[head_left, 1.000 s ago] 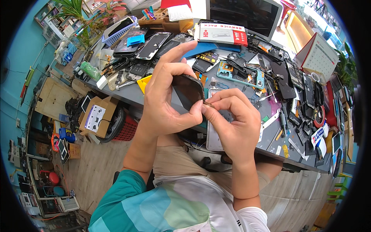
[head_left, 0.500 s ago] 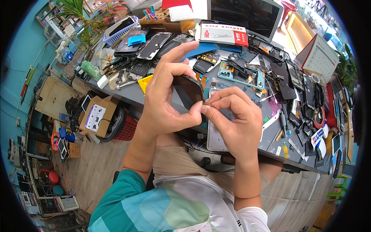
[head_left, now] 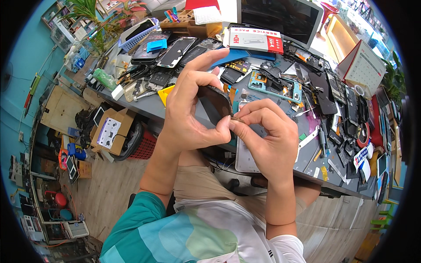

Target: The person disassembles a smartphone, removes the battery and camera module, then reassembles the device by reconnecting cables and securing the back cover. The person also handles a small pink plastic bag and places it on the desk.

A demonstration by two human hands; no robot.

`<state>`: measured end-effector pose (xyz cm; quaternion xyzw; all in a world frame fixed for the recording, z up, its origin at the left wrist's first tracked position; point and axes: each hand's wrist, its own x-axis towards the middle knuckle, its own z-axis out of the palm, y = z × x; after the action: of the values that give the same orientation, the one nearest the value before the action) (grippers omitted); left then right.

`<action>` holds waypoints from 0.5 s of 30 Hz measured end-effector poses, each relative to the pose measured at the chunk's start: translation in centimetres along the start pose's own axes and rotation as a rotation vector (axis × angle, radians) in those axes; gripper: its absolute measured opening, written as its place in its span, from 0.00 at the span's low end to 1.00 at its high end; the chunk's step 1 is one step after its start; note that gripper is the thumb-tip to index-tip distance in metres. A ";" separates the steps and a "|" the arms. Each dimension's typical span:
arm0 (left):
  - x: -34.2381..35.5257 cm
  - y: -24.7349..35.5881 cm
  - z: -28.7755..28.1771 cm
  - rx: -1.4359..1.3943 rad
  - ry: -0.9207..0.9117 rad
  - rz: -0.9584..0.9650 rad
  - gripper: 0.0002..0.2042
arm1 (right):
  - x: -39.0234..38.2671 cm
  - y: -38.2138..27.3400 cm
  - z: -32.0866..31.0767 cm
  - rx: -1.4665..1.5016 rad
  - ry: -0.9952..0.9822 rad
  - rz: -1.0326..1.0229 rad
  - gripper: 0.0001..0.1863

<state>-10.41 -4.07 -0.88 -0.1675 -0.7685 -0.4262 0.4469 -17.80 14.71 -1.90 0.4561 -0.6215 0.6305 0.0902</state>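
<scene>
Raised over the desk's front edge, a dark, thin phone screen (head_left: 214,105) is gripped edge-on between the thumb and fingers of my left hand (head_left: 188,115). An orange-brown flex cable (head_left: 231,93) shows just behind its upper edge; whether it is attached, I cannot tell. The thumb and fingers of my right hand (head_left: 268,135) pinch a thin strip at the screen's lower right corner, right beside my left thumb tip. Most of that strip is hidden by the fingers. Below my right hand, a flat pale-grey panel (head_left: 244,158) lies at the desk edge.
Phone parts crowd the grey desk (head_left: 307,163), with a light-blue phone frame (head_left: 294,93) beyond my right hand. A white-and-red box (head_left: 251,39) stands before a laptop (head_left: 280,19). At right are a desk calendar (head_left: 362,65) and a screwdriver (head_left: 322,139). An open carton (head_left: 125,131) sits left.
Both hands keep nearly the same pose and hold. The screen tilts very slightly, and the whole view has shifted a little.
</scene>
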 end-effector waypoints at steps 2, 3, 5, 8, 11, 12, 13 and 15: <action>0.0 0.0 0.0 -0.001 0.007 0.000 0.29 | 0.0 0.1 0.1 0.003 0.000 -0.006 0.12; 0.0 -0.1 0.0 -0.008 0.010 0.001 0.28 | 0.0 0.1 0.1 0.001 -0.002 -0.006 0.12; 0.0 -0.2 0.0 -0.013 0.018 0.003 0.28 | 0.1 -0.1 0.0 -0.006 -0.007 -0.004 0.11; 0.1 -0.2 0.0 -0.009 0.026 0.002 0.28 | 0.1 0.0 0.2 0.006 0.001 -0.001 0.11; 0.1 -0.3 0.0 -0.018 0.031 -0.002 0.28 | 0.0 0.0 0.1 -0.008 -0.006 -0.002 0.11; 0.1 -0.4 0.1 -0.023 0.034 -0.001 0.28 | 0.0 0.1 0.1 -0.013 -0.008 -0.003 0.11; 0.1 -0.3 0.1 -0.026 0.037 -0.001 0.28 | 0.1 0.0 0.1 -0.015 -0.011 -0.004 0.11; 0.0 -0.4 0.1 -0.034 0.044 -0.001 0.28 | 0.1 0.0 0.1 -0.016 -0.017 -0.006 0.11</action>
<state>-10.74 -4.22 -1.10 -0.1651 -0.7512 -0.4429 0.4607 -17.79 14.57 -1.82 0.4626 -0.6259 0.6213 0.0905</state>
